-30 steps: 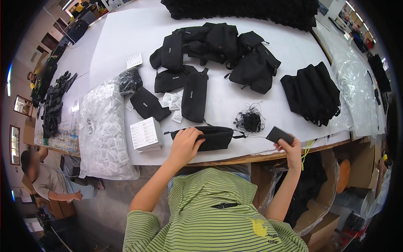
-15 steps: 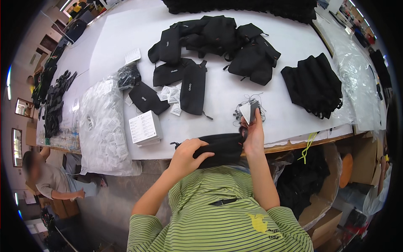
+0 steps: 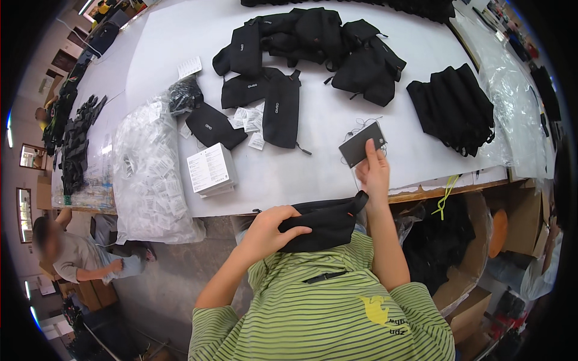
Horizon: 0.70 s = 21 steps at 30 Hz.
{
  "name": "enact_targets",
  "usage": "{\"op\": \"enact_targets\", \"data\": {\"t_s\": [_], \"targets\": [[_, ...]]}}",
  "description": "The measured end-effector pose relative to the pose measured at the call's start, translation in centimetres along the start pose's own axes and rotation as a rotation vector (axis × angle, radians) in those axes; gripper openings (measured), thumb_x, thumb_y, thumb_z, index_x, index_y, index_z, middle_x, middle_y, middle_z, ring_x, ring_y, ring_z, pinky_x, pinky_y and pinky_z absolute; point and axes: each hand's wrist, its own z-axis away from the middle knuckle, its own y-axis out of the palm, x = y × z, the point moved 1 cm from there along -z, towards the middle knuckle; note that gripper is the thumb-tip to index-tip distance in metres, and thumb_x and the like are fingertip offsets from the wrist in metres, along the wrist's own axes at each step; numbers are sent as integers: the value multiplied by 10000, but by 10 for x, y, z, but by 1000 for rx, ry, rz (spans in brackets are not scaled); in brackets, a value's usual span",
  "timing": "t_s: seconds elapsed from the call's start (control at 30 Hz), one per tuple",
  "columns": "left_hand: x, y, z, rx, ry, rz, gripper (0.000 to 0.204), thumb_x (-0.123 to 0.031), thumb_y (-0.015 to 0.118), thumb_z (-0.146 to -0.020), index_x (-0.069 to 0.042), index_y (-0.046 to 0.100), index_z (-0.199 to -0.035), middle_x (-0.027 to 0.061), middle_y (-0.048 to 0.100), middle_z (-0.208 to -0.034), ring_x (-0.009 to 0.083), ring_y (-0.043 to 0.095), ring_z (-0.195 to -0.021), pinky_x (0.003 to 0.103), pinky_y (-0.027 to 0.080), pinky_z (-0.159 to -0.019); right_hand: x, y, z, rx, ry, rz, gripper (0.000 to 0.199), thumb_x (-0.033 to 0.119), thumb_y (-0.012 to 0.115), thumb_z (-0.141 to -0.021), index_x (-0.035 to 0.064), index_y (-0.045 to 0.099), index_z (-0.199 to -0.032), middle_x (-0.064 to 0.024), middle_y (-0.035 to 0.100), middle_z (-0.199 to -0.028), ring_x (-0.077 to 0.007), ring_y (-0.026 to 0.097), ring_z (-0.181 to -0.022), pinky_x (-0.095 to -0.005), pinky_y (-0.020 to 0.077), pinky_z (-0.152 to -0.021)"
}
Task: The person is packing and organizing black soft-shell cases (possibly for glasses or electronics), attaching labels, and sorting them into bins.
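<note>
My left hand (image 3: 272,227) grips a black fabric pouch (image 3: 328,224) held close to my chest, below the front edge of the white table (image 3: 313,174). My right hand (image 3: 373,174) holds up a dark rectangular card tag (image 3: 361,144) with a thin string, just above the table's front edge. The pouch's right end sits against my right wrist.
On the table lie several black pouches (image 3: 283,111), a pile of black bags (image 3: 337,42), a black stack (image 3: 454,108), a stack of white leaflets (image 3: 211,170) and a clear bag of small packets (image 3: 150,174). Another person (image 3: 72,259) crouches at lower left. Boxes (image 3: 500,253) stand at right.
My left hand pulled the pouch off the table toward my chest. My right hand moved from the table's right edge to the string pile and now holds the card tag up.
</note>
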Motion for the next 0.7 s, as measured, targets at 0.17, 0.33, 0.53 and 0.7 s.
{"op": "enact_targets", "data": {"t_s": [0.17, 0.33, 0.53, 0.7], "targets": [[11, 10, 2, 53, 47, -109, 278, -211, 756, -762, 10, 624, -868, 100, 594, -826, 278, 582, -755, 336, 472, -701, 32, 0, 11, 131, -136, 284, 190, 182, 697, -874, 63, 655, -733, 121, 393, -569, 7, 270, -501, -212, 177, -455], [9, 11, -1, 1, 171, -137, 209, -130, 732, -752, -9, 617, -878, 103, 573, -908, 288, 566, -855, 365, 463, -731, 45, 1, 32, 312, -148, 451, 152, 136, 715, -852, 9, 717, -936, 97, 546, -694, 18, 358, -594, -184, 247, -516], [10, -7, -8, -502, 457, -383, 210, 13, 660, -659, -45, 626, -858, 66, 580, -858, 249, 568, -788, 356, 443, -698, 63, 9, 39, 250, -235, 407, 263, 149, 743, -830, 38, 581, -656, 114, 369, -562, 1, 259, -537, -219, 168, -483], [47, 1, -20, -579, 334, -458, 258, 30, 669, -634, -90, 647, -861, 46, 599, -983, 248, 548, -970, 395, 376, -882, 49, 23, 46, 209, -401, 594, 243, 143, 753, -810, 18, 598, -670, 91, 375, -545, -25, 265, -503, -237, 177, -466]]}}
